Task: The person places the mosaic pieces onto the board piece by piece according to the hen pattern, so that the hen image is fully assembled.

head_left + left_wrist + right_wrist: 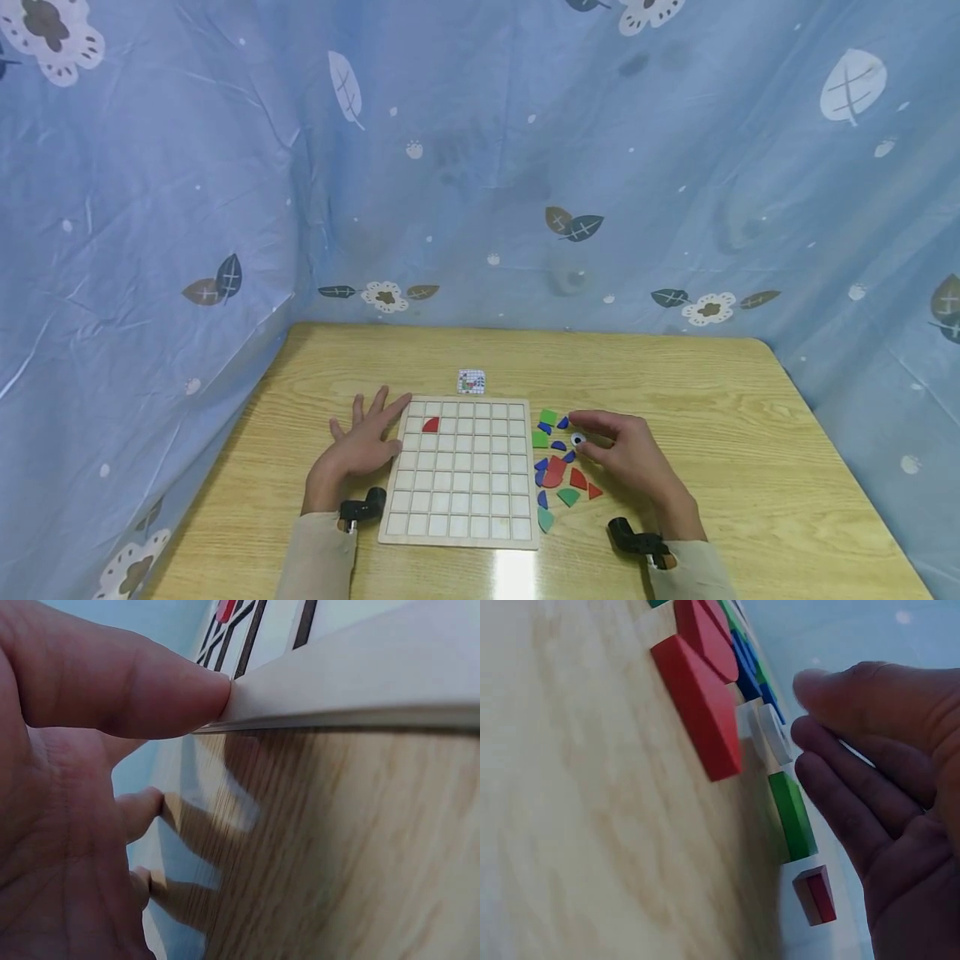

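In the head view, my left hand (360, 446) rests with spread fingers at the left edge of the wooden grid board (383, 533). Its thumb presses the board's side in the left wrist view. A red quarter-round piece (431, 425) lies in an upper-left cell. My right hand (637, 458) hovers over the loose pieces, thumb and fingertips around a round white piece with a black centre (577, 438). In the right wrist view the fingers are bent and a gap shows between them and the white piece (775, 735).
Right of the board lie green squares (548, 417), several blue pieces (558, 446), a red piece (555, 472), a red triangle (595, 491) and green pieces (568, 497). A small patterned card (472, 382) lies behind the board. Blue printed cloth (465, 167) hangs behind the table.
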Demonstrator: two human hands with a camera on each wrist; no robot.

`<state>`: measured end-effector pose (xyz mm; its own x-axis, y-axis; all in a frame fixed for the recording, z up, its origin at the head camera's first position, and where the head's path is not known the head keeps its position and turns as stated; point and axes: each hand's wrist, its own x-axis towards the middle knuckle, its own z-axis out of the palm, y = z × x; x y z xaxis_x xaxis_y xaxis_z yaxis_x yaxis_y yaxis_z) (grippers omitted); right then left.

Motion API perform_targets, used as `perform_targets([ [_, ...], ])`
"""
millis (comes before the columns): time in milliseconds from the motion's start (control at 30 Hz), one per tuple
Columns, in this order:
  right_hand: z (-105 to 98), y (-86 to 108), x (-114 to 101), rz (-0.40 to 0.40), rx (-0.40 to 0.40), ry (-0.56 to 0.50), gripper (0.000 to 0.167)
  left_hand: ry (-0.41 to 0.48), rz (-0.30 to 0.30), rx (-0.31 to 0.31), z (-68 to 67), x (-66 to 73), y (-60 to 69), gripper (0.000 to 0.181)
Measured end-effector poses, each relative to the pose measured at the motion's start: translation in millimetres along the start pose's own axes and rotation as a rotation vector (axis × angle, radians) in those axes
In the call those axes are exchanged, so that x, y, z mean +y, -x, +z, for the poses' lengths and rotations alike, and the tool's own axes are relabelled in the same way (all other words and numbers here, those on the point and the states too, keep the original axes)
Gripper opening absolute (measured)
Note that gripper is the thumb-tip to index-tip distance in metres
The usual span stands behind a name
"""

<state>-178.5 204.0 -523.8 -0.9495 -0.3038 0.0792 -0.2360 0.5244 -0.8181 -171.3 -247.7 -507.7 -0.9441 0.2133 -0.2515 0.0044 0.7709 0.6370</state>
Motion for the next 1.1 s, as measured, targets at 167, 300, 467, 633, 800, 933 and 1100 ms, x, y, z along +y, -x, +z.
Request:
perform_targets([
  [167, -0.3, 1.7, 1.6, 0.012, 0.004, 0.056, 0.038, 0.003, -0.010, 0.000, 1.2, 0.0, -1.0, 0.081],
  [300, -3.0, 6.0, 0.9, 0.026, 0.008, 0.067, 0.034, 0.004, -0.012, -0.003, 0.9, 0.3, -0.6, 0.082],
  [467, -3.3, 8.3, 1.8, 0.031, 0.014, 0.062, 0.034, 0.010, -0.005, -0.003, 0.0, 1.0, -0.5, 0.081],
  [633, -1.2, 7.8, 4.2, 0.026, 0.018, 0.057, 0.036, 0.014, 0.004, -0.008, -0.5, 0.1, -0.1, 0.081],
  [800, 0.4, 8.0, 4.3, 0.022, 0.025, 0.066, 0.037, 0.016, 0.016, -0.010, -1.2, -0.9, 0.1, 0.081],
  [933, 0.7, 8.4, 4.1, 0.026, 0.028, 0.078, 0.038, 0.019, 0.015, -0.007, -0.4, -1.1, -1.4, 0.081],
  [1100, 0.5, 7.9, 3.5, 0.027, 0.027, 0.083, 0.038, 0.030, 0.001, -0.007, 0.9, -2.6, -2.6, 0.082],
])
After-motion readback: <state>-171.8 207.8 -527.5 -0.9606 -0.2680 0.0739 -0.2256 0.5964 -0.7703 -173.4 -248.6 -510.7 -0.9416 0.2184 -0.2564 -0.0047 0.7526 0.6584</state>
